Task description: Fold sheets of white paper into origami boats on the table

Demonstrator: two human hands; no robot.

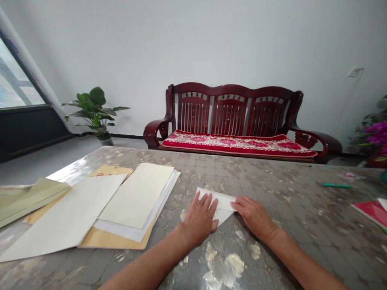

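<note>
The folded white paper (225, 199) lies on the table (296, 205), under and between the hands. The left hand (200, 217) hides part of it, its grip spread flat; the right hand (254, 216) pinches the right corner. To the left, well apart, cream sheets (139, 195) overlap a brown envelope (121, 241). Far right lie a green pen (337, 185) and red booklet (373, 212); a wooden sofa (231, 114) stands beyond.

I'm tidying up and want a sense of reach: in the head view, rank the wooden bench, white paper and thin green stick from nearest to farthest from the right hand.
1. White paper: touching the right hand, on its left.
2. Thin green stick: on the table, to the right.
3. Wooden bench: beyond the table's far edge.
</note>
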